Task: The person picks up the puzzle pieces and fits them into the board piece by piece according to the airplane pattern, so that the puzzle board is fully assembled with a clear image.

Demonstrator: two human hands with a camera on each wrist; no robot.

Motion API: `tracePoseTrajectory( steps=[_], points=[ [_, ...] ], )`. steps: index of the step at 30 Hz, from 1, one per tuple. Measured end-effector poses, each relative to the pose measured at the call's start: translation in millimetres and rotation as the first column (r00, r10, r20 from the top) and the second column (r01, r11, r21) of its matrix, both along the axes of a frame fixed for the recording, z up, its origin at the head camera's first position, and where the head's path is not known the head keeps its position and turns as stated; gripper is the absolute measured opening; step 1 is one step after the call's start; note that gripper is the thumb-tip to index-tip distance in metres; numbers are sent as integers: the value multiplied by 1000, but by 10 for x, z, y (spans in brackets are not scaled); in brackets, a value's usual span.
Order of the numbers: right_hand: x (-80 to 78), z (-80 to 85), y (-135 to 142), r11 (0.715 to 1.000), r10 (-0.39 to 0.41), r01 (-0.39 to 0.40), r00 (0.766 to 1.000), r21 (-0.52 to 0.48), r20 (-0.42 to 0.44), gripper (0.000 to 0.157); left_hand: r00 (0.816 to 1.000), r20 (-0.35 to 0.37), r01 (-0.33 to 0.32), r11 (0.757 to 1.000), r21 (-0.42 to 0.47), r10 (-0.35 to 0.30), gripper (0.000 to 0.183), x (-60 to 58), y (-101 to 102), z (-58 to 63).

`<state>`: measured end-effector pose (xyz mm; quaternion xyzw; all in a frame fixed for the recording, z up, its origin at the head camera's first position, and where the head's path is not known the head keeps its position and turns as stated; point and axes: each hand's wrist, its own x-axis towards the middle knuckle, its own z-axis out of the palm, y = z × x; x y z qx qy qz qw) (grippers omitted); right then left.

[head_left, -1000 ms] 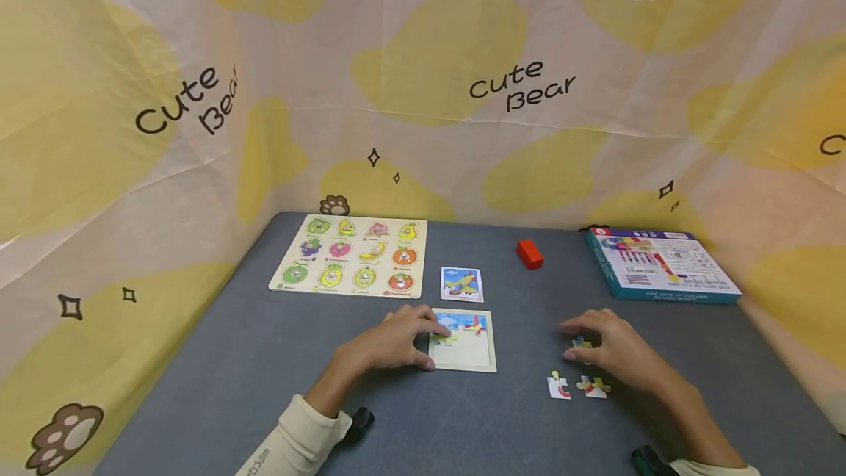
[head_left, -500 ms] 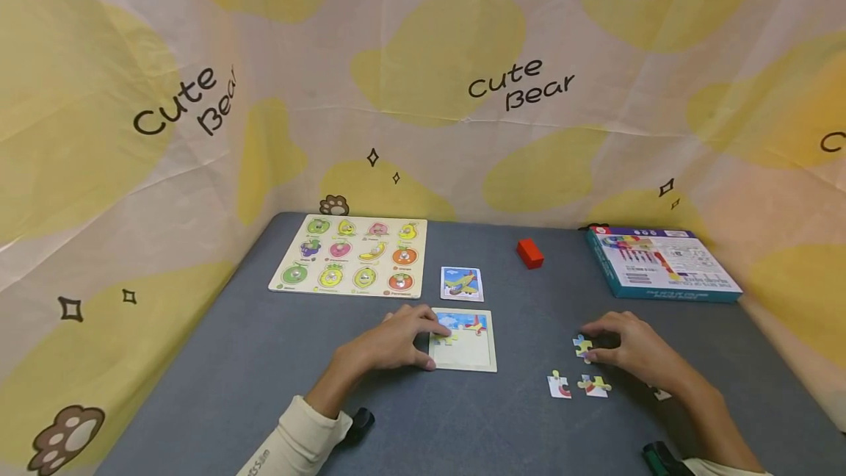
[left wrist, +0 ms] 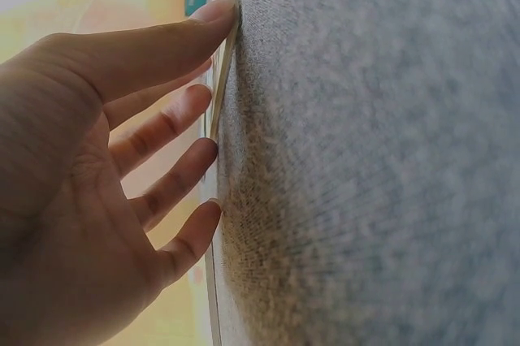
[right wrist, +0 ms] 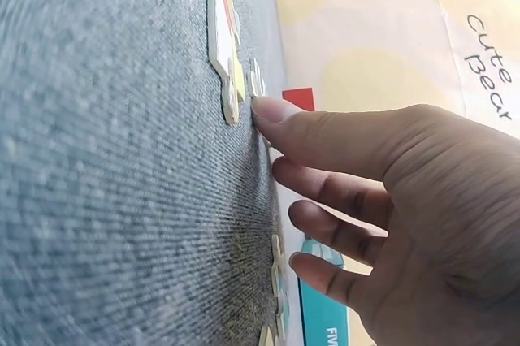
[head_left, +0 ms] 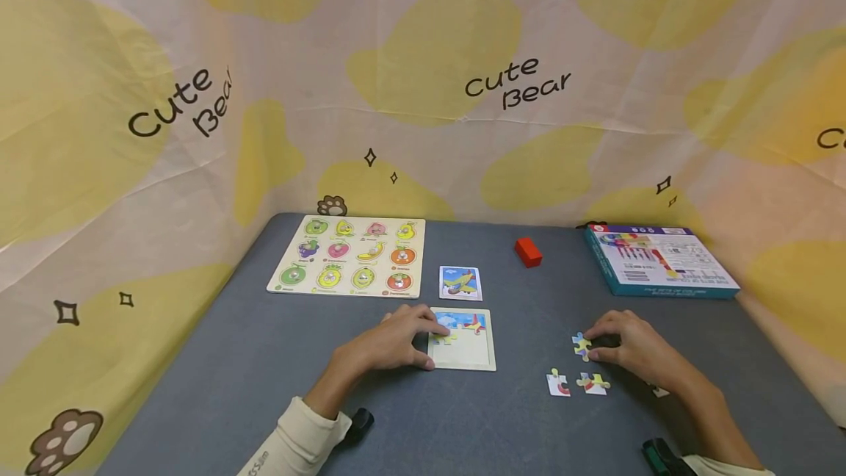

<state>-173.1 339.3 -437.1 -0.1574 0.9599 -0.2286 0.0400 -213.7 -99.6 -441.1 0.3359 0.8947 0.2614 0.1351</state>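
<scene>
My left hand (head_left: 399, 340) rests at the left side of a shallow wooden puzzle tray (head_left: 472, 358). Its thumb touches the tray's lower left corner, and fingertips lie over the partly filled sky-and-plane picture. In the left wrist view, the fingers (left wrist: 175, 183) are loosely bent along the tray's edge. At the right, my right hand (head_left: 631, 340) pinches a blue-and-yellow jigsaw piece (head_left: 581, 346) between thumb and index finger, on the table. Two other jigsaw pieces lie just nearer: a white-and-red piece (head_left: 557, 383) and a yellow-and-red piece (head_left: 593, 384).
A picture card (head_left: 460, 283) of a plane lies behind the tray. A fruit board (head_left: 346, 255) is at the back left. Behind the right hand are a red block (head_left: 528, 252) and a flat teal box (head_left: 661, 263). Another piece (head_left: 659, 391) is partly hidden by the right forearm.
My right hand has shifted a little to the right and uncovered more of the blue-and-yellow jigsaw piece, its fingers now at that piece's right side. The left hand and tray stay in place.
</scene>
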Motion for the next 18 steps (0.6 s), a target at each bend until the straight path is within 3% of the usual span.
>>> tracePoseTrajectory(
  steps=[18],
  points=[
    [11,23,11,999,-25,25,1000,29,17,23,1000,-1,2,1000,-2,-2,54,25,-7,17]
  ],
)
